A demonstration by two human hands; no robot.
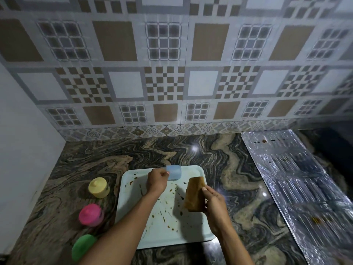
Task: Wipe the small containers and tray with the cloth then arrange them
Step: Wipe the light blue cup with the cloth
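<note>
Left hand [156, 180]: fingers curled round a small blue tub [173, 173] at the far edge of the tray [133, 203], probably presenting it for wiping.
Right hand [214, 201]: gripping a folded brown cloth [194, 194], upright over the tray's right side, near the tub but apart from it.
Tray: pale, lying on the marbled counter [191, 150], speckled with brown smears and seemingly not yet wiped.
Set aside: yellow tub [98, 187], pink tub [91, 214] and green tub [83, 246], lined up on the counter left of the tray, likely to keep it free.
Unclear: the left forearm cuts off the green tub; whether the blue tub touches the tray cannot be told; the foil sheet [298, 178] at right is blurred.
</note>
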